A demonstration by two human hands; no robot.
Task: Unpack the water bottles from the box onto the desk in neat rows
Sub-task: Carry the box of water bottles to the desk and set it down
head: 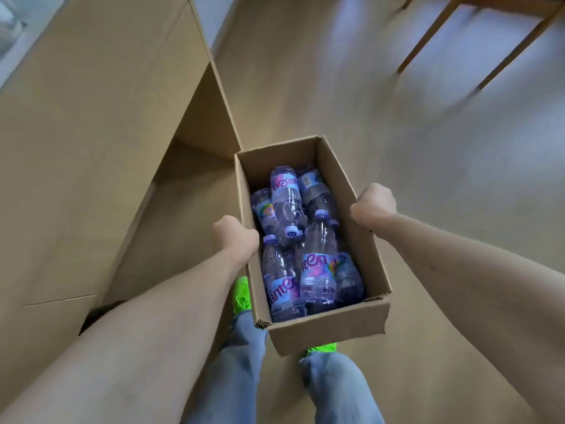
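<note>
An open cardboard box [330, 330] hangs in the air above the floor, held between my two hands. Inside it several small clear water bottles [287, 206] with purple caps and colourful labels lie jumbled on their sides. My left hand [235, 237] grips the box's left long wall, fingers hidden under or behind it. On the right long wall my right hand [373, 205] grips the rim in the same way. A light wooden desk surface [91, 117] stretches along the left of the view.
Under the desk top is a recessed opening [183, 209]. My legs in jeans and green shoes [243, 293] stand below the box. Wooden chair legs [477, 44] stand at the top right on the beige floor [428, 148].
</note>
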